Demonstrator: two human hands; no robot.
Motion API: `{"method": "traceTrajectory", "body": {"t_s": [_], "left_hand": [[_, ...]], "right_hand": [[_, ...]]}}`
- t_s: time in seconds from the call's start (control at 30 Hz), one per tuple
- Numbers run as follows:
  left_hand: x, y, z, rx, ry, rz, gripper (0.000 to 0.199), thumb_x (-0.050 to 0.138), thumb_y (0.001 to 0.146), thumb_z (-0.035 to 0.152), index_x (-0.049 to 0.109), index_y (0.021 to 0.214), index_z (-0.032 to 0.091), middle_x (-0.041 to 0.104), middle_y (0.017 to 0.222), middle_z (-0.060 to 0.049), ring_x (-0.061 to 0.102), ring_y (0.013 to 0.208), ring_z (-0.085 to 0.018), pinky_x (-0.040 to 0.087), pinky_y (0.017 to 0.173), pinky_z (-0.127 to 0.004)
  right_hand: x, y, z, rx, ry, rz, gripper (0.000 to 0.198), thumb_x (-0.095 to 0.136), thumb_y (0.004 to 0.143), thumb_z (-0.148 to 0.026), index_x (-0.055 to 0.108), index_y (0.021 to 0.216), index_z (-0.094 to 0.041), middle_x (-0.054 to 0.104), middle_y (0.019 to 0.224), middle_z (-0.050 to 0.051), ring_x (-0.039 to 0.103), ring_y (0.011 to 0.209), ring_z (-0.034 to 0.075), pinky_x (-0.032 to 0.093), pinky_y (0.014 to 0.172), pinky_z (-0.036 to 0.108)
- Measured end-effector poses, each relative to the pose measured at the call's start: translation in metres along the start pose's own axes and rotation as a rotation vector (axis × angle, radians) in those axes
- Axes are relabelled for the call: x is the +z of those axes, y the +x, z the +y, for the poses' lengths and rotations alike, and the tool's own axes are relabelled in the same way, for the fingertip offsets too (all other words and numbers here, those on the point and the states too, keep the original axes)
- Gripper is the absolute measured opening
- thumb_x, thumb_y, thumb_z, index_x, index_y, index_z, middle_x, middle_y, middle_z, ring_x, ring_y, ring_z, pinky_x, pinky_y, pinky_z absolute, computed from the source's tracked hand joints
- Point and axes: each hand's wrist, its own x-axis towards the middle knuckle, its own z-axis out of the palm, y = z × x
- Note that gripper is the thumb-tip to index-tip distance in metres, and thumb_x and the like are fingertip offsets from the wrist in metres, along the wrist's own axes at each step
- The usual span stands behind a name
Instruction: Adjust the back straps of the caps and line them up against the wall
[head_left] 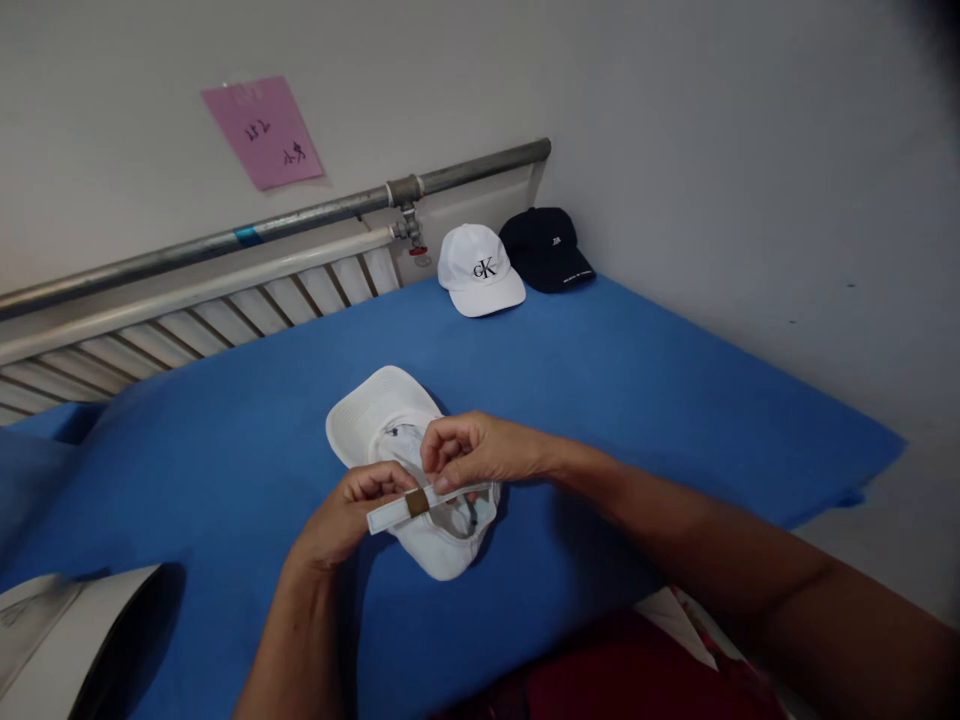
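Observation:
A white cap (390, 415) lies upside down on the blue cloth (600, 400), brim pointing away from me. My left hand (345, 515) pinches its white back strap (386, 515) near a small brass buckle (417, 502). My right hand (472, 452) grips the strap just right of the buckle, over the cap's rear opening. Both hands are closed on the strap.
A second white cap with a black logo (480, 268) and a dark navy cap (546, 248) sit at the far edge by the wall. A metal pipe (300, 215) and a radiator (187, 325) run along the left. A pink note (264, 130) is stuck to the wall.

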Motion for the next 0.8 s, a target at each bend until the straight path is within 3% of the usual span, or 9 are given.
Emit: {"method": "traceTrajectory", "body": {"t_s": [0.43, 0.8], "left_hand": [[0.001, 0.000, 0.002, 0.005, 0.020, -0.005, 0.028, 0.076, 0.065, 0.040, 0.068, 0.066, 0.014, 0.058, 0.057, 0.000, 0.045, 0.050, -0.008, 0.033, 0.050, -0.020], [0.002, 0.002, 0.001, -0.014, -0.008, -0.015, 0.031, 0.078, 0.062, 0.041, 0.066, 0.065, 0.012, 0.058, 0.056, -0.001, 0.045, 0.049, -0.009, 0.033, 0.050, -0.021]], "right_hand": [[0.004, -0.001, -0.003, 0.018, -0.018, 0.022, 0.020, 0.069, 0.070, -0.016, 0.056, 0.084, -0.015, 0.056, 0.063, -0.006, 0.050, 0.047, 0.004, 0.042, 0.042, 0.015], [0.012, 0.002, 0.000, -0.031, 0.003, 0.029, 0.012, 0.066, 0.070, -0.010, 0.057, 0.078, -0.014, 0.057, 0.065, -0.006, 0.050, 0.050, 0.002, 0.041, 0.048, 0.014]]}}
